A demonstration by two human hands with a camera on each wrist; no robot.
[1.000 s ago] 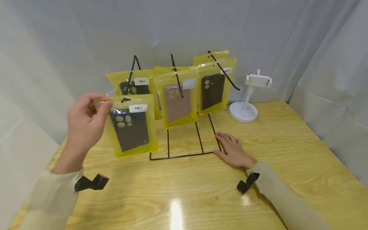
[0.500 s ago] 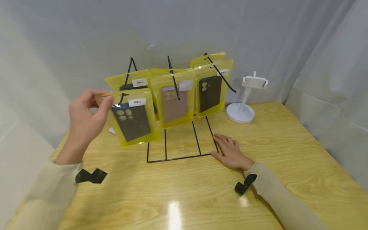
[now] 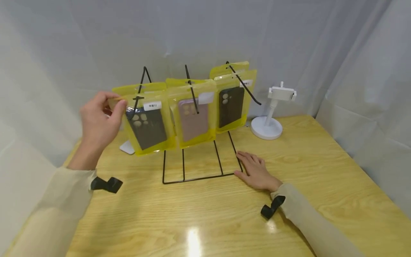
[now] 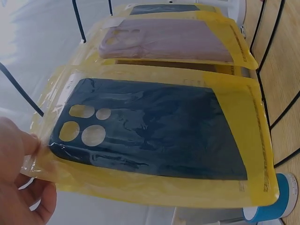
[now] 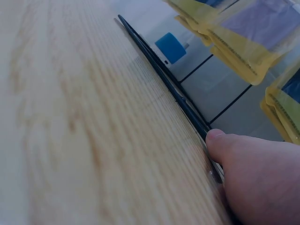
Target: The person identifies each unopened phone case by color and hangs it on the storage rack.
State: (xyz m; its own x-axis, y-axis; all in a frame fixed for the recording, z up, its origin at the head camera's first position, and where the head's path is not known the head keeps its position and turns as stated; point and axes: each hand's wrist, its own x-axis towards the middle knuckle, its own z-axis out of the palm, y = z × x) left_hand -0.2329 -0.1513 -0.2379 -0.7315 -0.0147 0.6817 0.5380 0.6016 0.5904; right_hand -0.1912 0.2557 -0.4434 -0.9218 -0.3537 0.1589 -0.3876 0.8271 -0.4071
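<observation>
At the left, my left hand (image 3: 99, 121) pinches the upper left corner of a clear yellow bag (image 4: 154, 126) with a dark phone case inside. The tip of the rack's left hook (image 3: 141, 84) shows at this bag's top edge, in front of another yellow bag (image 3: 138, 87). Beside it hang a bag with a lilac phone case (image 3: 194, 121) and, to the right, one with a black case (image 3: 231, 107). My right hand (image 3: 255, 173) lies with extended fingers at the right front corner of the black wire rack base (image 3: 199, 179), thumb at the bar.
A white phone stand (image 3: 266, 127) stands right of the rack on the wooden table (image 3: 224, 217). Low behind the left bag shows a small white thing (image 3: 127, 147). A blue round piece (image 5: 171, 48) appears beyond the base. Pale curtains (image 3: 112, 43) hang behind.
My left hand has moved the pinched bag up and back along the left hook, so it now overlaps the bag behind it. My right hand has stayed at the base corner.
</observation>
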